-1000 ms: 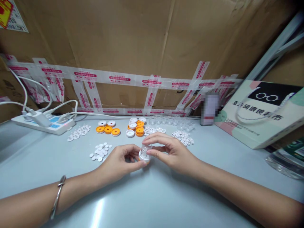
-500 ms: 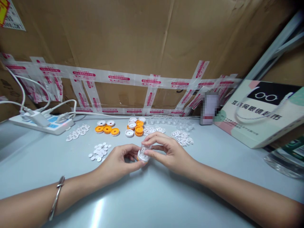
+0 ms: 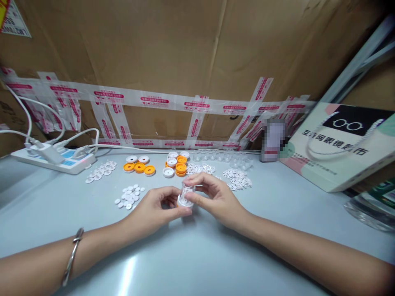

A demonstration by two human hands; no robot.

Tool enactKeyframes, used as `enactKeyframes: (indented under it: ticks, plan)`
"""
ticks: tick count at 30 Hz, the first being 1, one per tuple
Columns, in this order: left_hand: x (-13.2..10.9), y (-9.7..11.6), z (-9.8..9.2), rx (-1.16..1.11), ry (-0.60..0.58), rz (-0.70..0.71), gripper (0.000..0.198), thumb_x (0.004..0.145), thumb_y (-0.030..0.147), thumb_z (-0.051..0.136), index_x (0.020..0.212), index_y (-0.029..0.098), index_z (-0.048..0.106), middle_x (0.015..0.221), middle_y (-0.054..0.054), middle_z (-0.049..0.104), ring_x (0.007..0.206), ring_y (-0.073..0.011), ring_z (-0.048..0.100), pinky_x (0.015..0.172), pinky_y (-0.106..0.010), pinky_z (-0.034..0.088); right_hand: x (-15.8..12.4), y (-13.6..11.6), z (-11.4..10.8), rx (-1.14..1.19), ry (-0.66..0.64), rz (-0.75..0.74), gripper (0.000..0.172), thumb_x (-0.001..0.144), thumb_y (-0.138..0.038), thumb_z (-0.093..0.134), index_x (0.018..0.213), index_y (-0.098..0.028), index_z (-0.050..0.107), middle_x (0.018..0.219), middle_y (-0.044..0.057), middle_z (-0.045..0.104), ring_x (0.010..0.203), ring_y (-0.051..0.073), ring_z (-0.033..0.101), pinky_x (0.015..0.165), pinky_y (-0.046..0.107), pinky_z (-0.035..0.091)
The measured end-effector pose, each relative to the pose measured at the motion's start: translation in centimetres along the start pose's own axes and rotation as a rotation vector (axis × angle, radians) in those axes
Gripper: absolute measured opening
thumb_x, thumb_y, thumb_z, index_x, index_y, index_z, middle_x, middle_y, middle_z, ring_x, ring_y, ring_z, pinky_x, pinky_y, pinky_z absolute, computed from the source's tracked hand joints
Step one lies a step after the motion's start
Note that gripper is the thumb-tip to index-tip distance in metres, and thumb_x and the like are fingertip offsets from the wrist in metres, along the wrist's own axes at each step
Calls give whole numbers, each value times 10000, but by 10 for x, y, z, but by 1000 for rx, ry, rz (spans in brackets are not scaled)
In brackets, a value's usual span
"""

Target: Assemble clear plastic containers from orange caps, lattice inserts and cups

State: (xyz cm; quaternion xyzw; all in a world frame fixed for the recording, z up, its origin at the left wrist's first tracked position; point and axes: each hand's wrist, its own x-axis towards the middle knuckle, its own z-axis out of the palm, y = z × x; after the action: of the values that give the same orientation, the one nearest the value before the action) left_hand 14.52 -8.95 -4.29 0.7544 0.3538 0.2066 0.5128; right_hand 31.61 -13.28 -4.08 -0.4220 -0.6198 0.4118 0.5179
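Observation:
In front of me, both hands meet at one small round piece. My left hand (image 3: 160, 205) is closed around its white and orange base (image 3: 184, 203), with the thumb along the front and fingers behind. On top of the base stands a clear plastic cover (image 3: 188, 188), with small white parts visible inside. My right hand (image 3: 214, 196) pinches this cover between thumb and fingers. Its fingertips lie over the top and partly hide it. Whether cover and base are locked together I cannot tell.
Behind the hands lie orange and white round caps (image 3: 139, 167), clear plastic cups (image 3: 226, 156) and flat white pieces (image 3: 239, 179). Small white gears (image 3: 128, 196) and stemmed white discs (image 3: 100, 172) are at left, near a power strip (image 3: 70, 163). A paper bag (image 3: 336, 144) stands right.
Both hands have shifted very slightly left with the piece between them. The right fingers sit a little differently on the clear cover, and more of the white parts inside shows.

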Motion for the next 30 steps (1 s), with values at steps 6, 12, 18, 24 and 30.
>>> enactKeyframes:
  ticks: [6,12,18,24,30]
  plan:
    - [0,3,0,16,15,1,321,731,413,621,904,145,660,673,8,584,607,-121,492,566,-222,376,4,1,-2,154,-36,100,171,731,-297,668,798,-199,545,957,41,654,919,146,613,865,346,467]
    - [-2,4,-1,63,1,-12,329,734,416,610,913,147,672,725,-18,633,651,-144,525,599,-237,392,1,7,4,81,97,56,240,656,-298,732,715,-209,517,798,-9,597,846,143,601,822,329,477]
    - [-2,4,-1,38,15,-18,340,740,432,602,908,143,659,766,-27,643,664,-149,532,600,-241,394,0,4,3,205,-37,87,205,755,-358,643,799,-216,502,936,28,630,945,154,593,862,353,456]
    - [-2,2,0,56,17,-16,330,722,434,620,871,141,652,728,-20,624,659,-150,532,599,-242,399,0,9,6,115,84,46,270,667,-328,728,762,-227,496,846,-1,576,906,155,574,827,336,452]
    - [-2,5,0,67,40,-24,314,720,423,620,856,141,635,698,-3,596,633,-133,512,577,-227,387,-3,10,8,197,5,34,232,762,-337,643,851,-236,454,911,8,583,931,146,566,852,343,429]
